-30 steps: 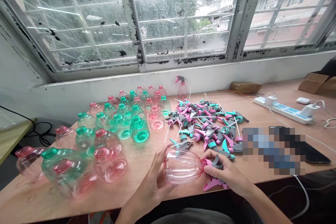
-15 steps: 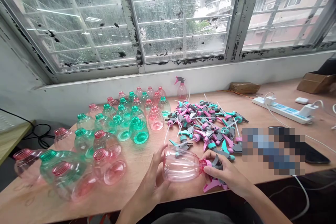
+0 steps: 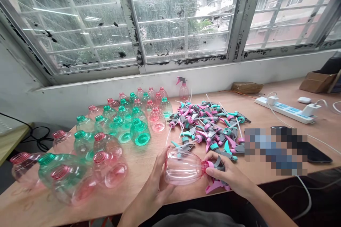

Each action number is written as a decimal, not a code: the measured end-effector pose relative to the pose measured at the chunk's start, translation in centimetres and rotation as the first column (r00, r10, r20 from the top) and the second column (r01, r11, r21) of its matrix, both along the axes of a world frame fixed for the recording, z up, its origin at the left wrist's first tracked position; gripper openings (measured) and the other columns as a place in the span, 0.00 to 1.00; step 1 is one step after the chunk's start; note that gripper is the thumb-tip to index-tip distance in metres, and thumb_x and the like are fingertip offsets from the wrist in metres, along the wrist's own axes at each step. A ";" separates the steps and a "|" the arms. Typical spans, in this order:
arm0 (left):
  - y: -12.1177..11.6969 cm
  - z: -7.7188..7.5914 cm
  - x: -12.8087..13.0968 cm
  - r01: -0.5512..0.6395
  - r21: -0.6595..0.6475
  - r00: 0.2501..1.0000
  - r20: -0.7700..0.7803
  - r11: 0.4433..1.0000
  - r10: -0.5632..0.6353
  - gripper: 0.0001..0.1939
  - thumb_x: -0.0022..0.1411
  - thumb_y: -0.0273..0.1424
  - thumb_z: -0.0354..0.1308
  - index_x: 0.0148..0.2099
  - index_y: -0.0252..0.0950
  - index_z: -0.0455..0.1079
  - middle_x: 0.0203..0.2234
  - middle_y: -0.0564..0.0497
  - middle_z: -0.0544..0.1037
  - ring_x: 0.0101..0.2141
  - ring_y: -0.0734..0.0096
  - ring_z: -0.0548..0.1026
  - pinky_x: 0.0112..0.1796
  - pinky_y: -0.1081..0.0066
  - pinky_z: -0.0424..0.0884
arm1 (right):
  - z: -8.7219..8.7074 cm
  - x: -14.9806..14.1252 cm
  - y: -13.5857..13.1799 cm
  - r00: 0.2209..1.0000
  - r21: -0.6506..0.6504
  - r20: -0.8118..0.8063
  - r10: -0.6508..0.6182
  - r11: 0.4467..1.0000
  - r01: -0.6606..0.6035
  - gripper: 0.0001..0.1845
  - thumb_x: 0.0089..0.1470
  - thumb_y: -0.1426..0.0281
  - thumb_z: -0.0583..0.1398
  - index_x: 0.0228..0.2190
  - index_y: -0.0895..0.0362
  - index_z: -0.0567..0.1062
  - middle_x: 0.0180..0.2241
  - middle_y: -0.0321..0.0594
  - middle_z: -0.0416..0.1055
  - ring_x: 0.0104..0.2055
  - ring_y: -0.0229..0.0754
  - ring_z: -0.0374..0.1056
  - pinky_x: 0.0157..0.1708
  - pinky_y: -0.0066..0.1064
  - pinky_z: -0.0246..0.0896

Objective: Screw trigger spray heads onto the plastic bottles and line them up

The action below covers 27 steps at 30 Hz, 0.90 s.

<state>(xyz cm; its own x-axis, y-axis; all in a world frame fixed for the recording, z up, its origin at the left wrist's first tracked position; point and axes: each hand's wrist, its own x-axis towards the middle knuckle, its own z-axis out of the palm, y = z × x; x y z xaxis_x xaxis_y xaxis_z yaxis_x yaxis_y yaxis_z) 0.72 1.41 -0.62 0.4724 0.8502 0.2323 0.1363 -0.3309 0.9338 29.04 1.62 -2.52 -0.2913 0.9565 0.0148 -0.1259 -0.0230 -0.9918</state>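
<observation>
A clear pink spray bottle (image 3: 183, 168) lies on its side in the air near the table's front edge, its neck toward the right. My left hand (image 3: 157, 181) is closed around the bottle's base. At the neck, my right hand (image 3: 226, 170) grips the pink collar of a grey-and-pink trigger sprayer head (image 3: 218, 164). The collar sits against the bottle's mouth; whether it is threaded on cannot be seen. Just beyond my hands spreads a pile of trigger sprayer heads (image 3: 207, 124) in grey, pink and teal, with white tubes.
Several open pink and green bottles (image 3: 140, 133) stand on the left of the wooden table (image 3: 149, 198). A bottle with its sprayer fitted (image 3: 183, 90) stands by the wall. To the right are a power strip (image 3: 286, 110), a black phone (image 3: 318, 154) and a cardboard box (image 3: 318, 81).
The view has shifted very slightly. Both hands keep their holds on the bottle and sprayer head, with hardly any visible movement.
</observation>
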 end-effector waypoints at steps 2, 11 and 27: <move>-0.1 -0.1 0.1 0.013 -0.019 1.000 0.022 1.000 -0.013 0.39 0.72 0.41 0.57 0.75 0.58 0.40 0.76 0.49 0.43 0.71 0.49 0.55 0.70 0.51 0.53 | 0.1 0.0 0.0 1.000 0.004 0.002 0.014 1.000 -0.014 0.20 0.55 0.55 0.71 0.38 0.53 0.72 0.26 0.32 0.75 0.27 0.42 0.72 0.28 0.29 0.68; -0.3 0.9 0.2 0.034 -0.113 0.999 0.037 0.993 -0.030 0.48 0.66 0.36 0.66 0.76 0.52 0.39 0.76 0.46 0.47 0.74 0.48 0.44 0.71 0.51 0.48 | 0.1 0.1 -0.1 1.000 -0.009 -0.021 0.012 1.000 -0.013 0.20 0.54 0.56 0.72 0.38 0.54 0.73 0.26 0.32 0.75 0.27 0.41 0.72 0.29 0.28 0.67; -0.3 0.7 0.1 0.023 -0.152 0.999 0.027 0.988 -0.019 0.50 0.67 0.35 0.65 0.76 0.56 0.33 0.77 0.49 0.42 0.74 0.51 0.45 0.71 0.52 0.50 | -0.1 0.0 -0.1 0.998 -0.010 -0.045 0.034 0.999 -0.035 0.20 0.55 0.57 0.72 0.40 0.54 0.71 0.26 0.32 0.76 0.28 0.41 0.73 0.30 0.29 0.67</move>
<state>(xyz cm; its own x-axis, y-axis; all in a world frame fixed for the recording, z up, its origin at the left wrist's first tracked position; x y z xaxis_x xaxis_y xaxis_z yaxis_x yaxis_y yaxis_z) 0.82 1.10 0.07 0.4861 0.8665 0.1133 0.1062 -0.1873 0.9766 29.09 1.50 -2.66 -0.3235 0.9461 0.0185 -0.1688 -0.0384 -0.9849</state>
